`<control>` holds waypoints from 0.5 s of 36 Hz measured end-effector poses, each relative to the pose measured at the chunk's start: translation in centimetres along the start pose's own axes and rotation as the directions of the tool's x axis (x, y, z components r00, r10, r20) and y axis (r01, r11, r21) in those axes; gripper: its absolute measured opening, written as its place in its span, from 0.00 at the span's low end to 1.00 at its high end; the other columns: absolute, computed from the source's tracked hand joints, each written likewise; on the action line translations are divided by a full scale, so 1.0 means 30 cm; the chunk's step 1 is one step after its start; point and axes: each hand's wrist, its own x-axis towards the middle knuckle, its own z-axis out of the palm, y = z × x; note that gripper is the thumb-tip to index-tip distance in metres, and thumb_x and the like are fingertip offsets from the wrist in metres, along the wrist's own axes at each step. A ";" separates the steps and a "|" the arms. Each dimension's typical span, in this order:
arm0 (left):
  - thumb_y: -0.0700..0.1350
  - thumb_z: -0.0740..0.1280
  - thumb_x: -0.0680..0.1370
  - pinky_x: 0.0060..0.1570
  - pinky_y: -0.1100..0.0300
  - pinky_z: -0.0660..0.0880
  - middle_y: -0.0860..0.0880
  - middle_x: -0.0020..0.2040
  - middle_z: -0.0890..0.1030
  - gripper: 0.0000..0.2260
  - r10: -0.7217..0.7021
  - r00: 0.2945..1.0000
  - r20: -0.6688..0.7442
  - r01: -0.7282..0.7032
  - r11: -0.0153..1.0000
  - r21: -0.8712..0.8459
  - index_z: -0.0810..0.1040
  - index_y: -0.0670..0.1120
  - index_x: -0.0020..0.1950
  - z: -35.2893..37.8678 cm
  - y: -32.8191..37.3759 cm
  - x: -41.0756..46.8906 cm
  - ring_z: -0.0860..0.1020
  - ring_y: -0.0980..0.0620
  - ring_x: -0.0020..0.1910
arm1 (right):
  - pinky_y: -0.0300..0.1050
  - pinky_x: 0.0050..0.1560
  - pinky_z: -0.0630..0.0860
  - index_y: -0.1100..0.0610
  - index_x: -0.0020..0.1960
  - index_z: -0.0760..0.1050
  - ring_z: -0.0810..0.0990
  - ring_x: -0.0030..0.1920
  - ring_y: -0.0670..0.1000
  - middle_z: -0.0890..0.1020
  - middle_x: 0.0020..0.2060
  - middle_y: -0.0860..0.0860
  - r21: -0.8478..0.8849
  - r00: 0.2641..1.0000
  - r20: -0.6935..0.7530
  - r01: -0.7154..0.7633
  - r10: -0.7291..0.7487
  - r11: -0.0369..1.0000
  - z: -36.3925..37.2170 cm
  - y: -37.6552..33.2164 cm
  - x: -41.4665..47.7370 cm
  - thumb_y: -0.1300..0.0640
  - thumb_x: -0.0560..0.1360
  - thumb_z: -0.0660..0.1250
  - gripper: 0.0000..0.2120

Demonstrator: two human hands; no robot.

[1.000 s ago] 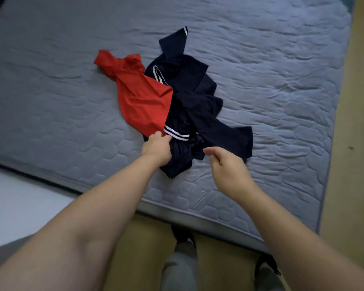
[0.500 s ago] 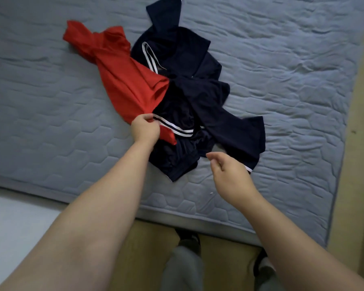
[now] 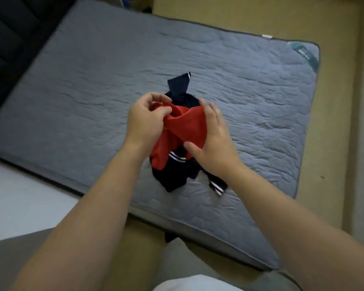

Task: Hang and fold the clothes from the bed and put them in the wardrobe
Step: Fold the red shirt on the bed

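Mattress (image 3: 72, 101) holds navy clothes (image 3: 172, 177) (middle hidden) under red garment (image 3: 189, 127) gripped by left hand (image 3: 144, 122), right hand (image 3: 216, 143).

- Light: soft, even, moderate indoor level across the bed (image 3: 250, 85).
- Shadows: faint, diffuse; thin dark band under the bed's near edge.
- Dark zone: beyond the bed's far-left corner, nearly black, detail lost.
- Sharpness: soft; left hand (image 3: 144, 120) and right hand (image 3: 213, 141), over the bed's middle, blurred at the outlines; label (image 3: 307, 55) at the bed's far-right corner unreadable.
- Colour: red garment (image 3: 187, 124) saturated, folds flattened.
- Distortion: wide-angle; the bed's edges splay outward.
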 end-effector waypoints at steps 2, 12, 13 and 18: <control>0.33 0.67 0.75 0.45 0.48 0.80 0.50 0.37 0.83 0.11 0.012 1.000 -0.022 -0.012 1.000 -0.019 0.83 0.48 0.42 0.066 0.069 -0.079 0.80 0.51 0.38 | 0.48 0.67 0.69 0.48 0.75 0.64 0.70 0.69 0.54 0.71 0.70 0.53 -0.041 0.997 -0.016 0.077 -0.078 0.996 -0.111 0.000 0.010 0.56 0.71 0.73 0.35; 0.32 0.66 0.77 0.39 0.58 0.81 0.49 0.38 0.85 0.15 -0.019 0.964 -0.267 0.000 0.997 -0.071 0.86 0.49 0.41 0.418 0.241 -0.610 0.83 0.53 0.37 | 0.43 0.44 0.68 0.57 0.40 0.73 0.77 0.48 0.49 0.81 0.53 0.51 -0.090 0.767 0.468 0.535 -0.438 0.840 -0.678 0.090 -0.107 0.59 0.67 0.72 0.08; 0.31 0.65 0.76 0.38 0.59 0.81 0.48 0.38 0.85 0.15 -0.029 0.960 -0.278 0.004 0.996 -0.088 0.86 0.48 0.42 0.453 0.261 -0.664 0.83 0.52 0.37 | 0.43 0.39 0.69 0.56 0.39 0.71 0.77 0.42 0.46 0.80 0.43 0.50 -0.071 0.727 0.519 0.561 -0.450 0.825 -0.729 0.084 -0.137 0.60 0.66 0.71 0.08; 0.33 0.62 0.64 0.39 0.63 0.79 0.46 0.39 0.84 0.19 -0.005 0.972 -0.234 -0.007 0.999 -0.054 0.85 0.41 0.50 0.555 0.362 -0.893 0.82 0.52 0.37 | 0.34 0.30 0.63 0.57 0.45 0.67 0.69 0.31 0.41 0.71 0.32 0.47 0.002 0.603 0.595 0.660 -0.531 0.752 -0.910 0.053 -0.231 0.66 0.67 0.66 0.12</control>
